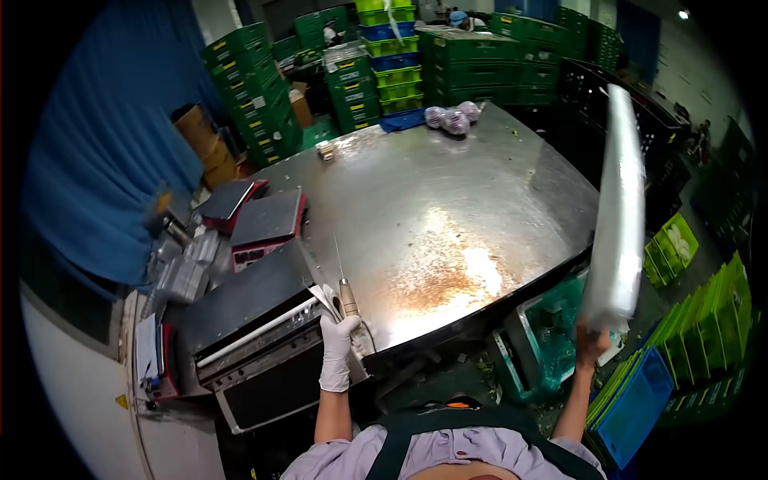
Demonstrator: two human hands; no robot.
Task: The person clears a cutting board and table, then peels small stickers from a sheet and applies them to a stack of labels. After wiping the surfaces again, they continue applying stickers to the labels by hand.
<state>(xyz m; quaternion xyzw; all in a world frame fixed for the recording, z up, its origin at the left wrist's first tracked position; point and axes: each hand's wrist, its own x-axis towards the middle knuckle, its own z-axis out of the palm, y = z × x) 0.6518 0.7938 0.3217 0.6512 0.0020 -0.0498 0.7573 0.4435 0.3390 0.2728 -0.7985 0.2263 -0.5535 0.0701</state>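
Observation:
My right hand (590, 346) is closed around the lower end of a large roll of clear plastic wrap (620, 208), held upright past the table's right edge. My left hand (338, 348), in a white glove, is closed at the front edge of the metal table (384, 192). From its fingers rises a wooden-handled knife (348, 298), its thin blade pointing away from me. Beside that hand, some loose white material (324, 298) lies at the end of the wrapping machine (256, 320), which has a white bar along its front.
Two red-and-black scales (268, 218) (230, 200) stand at the table's left. Netted purple produce (454, 120) lies at the far edge. Green crates (472, 64) are stacked behind. At lower right are a teal-lined crate (552, 344), a blue crate (636, 408) and lime crates (704, 320).

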